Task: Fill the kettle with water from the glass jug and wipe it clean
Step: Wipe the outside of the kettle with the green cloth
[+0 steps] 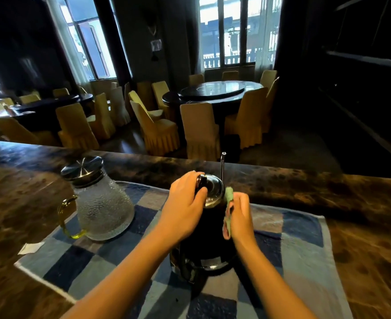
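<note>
A dark metal kettle with a shiny steel lid stands on a blue checked cloth in the middle of the counter. My left hand grips the top of the kettle at its black handle. My right hand presses a small green cloth against the kettle's right side, just below the lid. To the left on the same checked cloth stands the textured glass jug, upright, with a steel lid on and a yellow-tinted handle facing left.
The brown marbled counter has a raised dark ledge along its far edge. A thin metal spout rises behind the kettle. A slip of white paper lies at the left. Beyond are round tables and covered chairs.
</note>
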Tool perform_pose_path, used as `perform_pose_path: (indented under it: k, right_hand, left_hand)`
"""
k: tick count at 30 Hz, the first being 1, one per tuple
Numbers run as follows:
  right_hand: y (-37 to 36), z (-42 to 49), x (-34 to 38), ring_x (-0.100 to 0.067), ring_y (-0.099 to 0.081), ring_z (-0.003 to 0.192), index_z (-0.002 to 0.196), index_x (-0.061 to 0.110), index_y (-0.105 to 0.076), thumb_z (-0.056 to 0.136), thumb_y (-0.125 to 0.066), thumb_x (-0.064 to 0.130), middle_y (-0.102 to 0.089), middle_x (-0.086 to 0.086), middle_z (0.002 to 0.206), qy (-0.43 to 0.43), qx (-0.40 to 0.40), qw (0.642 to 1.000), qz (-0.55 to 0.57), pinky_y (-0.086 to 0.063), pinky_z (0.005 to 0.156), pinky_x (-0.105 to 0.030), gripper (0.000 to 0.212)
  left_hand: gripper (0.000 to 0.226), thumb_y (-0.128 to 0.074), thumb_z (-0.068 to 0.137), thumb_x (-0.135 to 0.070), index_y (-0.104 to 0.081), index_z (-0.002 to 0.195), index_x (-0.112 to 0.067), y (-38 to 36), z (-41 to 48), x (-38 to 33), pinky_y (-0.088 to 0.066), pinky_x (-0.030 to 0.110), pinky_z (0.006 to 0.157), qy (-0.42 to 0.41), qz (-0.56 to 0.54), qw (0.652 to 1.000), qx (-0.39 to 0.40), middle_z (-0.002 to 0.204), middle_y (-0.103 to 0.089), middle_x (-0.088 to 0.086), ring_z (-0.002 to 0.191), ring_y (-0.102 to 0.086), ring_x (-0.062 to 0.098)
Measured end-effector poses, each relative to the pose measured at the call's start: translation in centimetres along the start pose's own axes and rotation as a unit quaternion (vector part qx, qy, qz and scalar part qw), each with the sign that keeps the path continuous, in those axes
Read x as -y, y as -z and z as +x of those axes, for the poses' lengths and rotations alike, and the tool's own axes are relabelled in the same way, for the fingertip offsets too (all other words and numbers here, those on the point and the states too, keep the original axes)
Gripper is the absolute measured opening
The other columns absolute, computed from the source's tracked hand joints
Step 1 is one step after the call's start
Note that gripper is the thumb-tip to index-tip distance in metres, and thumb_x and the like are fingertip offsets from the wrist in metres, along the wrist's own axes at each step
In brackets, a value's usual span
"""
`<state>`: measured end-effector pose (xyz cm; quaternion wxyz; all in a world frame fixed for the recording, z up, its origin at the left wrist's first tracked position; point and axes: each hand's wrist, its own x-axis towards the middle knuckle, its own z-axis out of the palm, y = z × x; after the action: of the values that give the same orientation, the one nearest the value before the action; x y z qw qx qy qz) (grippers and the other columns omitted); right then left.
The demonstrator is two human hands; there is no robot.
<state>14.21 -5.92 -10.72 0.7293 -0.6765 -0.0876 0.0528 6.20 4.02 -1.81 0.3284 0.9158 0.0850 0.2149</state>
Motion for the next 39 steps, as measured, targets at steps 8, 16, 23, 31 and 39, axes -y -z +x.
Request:
perform_pose_path:
  k: [8, 16, 23, 31, 39]
  right_hand:
    - [-1.6, -2.5, 3.6, -0.001, -0.055, 0.117, 0.125, 0.033, -0.055, 0.091, -0.033, 0.049, -0.058, 0.014, 0.127, 0.094, 0.076, 0.992, 0.027, -0.043, 0.101, -0.025, 0.044]
    - [-0.6, 2.1, 7.2, -0.008, -0.067, 0.097, 0.118, 0.007, -0.060, 0.100, -0.038, 0.009, -0.068, -0.006, 0.110, 0.019, 0.240, 0.970, -0.031, -0.055, 0.081, -0.022, 0.029]
    - [-1.4, 1.9, 9.3, -0.006, -0.065, 0.088, 0.110, 0.020, -0.066, 0.093, -0.042, 0.006, -0.069, 0.002, 0.097, 0.095, 0.217, 0.940, -0.246, -0.052, 0.076, -0.022, 0.032]
    - [-2.7, 4.3, 14.4, -0.014, -0.053, 0.116, 0.134, 0.005, -0.046, 0.102, -0.036, 0.012, -0.056, 0.000, 0.127, -0.058, 0.417, 0.828, -0.370, -0.040, 0.094, -0.018, 0.034]
    - [-2.1, 3.5, 9.0, -0.016, -0.068, 0.100, 0.112, 0.012, -0.065, 0.099, -0.042, 0.021, -0.071, -0.003, 0.109, -0.027, 0.205, 0.970, -0.125, -0.056, 0.082, -0.025, 0.027]
  left_hand:
    - [0.047, -0.028, 0.088, -0.039, -0.046, 0.129, -0.024, -0.3, -0.5, 0.1, -0.025, 0.029, 0.112, 0.011, -0.013, 1.000, 0.007, 0.136, -0.045, -0.006, 0.132, -0.032, 0.013]
    - [0.054, -0.049, 0.091, -0.022, -0.025, 0.139, -0.024, -0.1, -0.3, -0.3, -0.028, 0.042, 0.111, 0.104, -0.097, 0.990, -0.008, 0.139, -0.036, 0.000, 0.131, -0.032, 0.016]
    - [0.057, -0.055, 0.087, -0.011, -0.025, 0.133, -0.029, -0.3, -0.4, 0.4, -0.027, 0.036, 0.113, 0.090, -0.195, 0.977, 0.004, 0.144, -0.027, -0.003, 0.133, -0.026, 0.014]
    - [0.081, -0.065, 0.077, -0.021, -0.011, 0.134, -0.042, 0.2, -0.6, 1.7, -0.027, 0.037, 0.117, 0.065, -0.309, 0.948, 0.047, 0.149, -0.020, -0.006, 0.138, -0.026, 0.009]
    - [0.085, -0.066, 0.075, -0.025, -0.009, 0.129, -0.057, 0.1, -0.5, 2.7, -0.024, 0.039, 0.117, -0.005, -0.290, 0.957, 0.029, 0.143, -0.016, -0.024, 0.138, -0.021, 0.003]
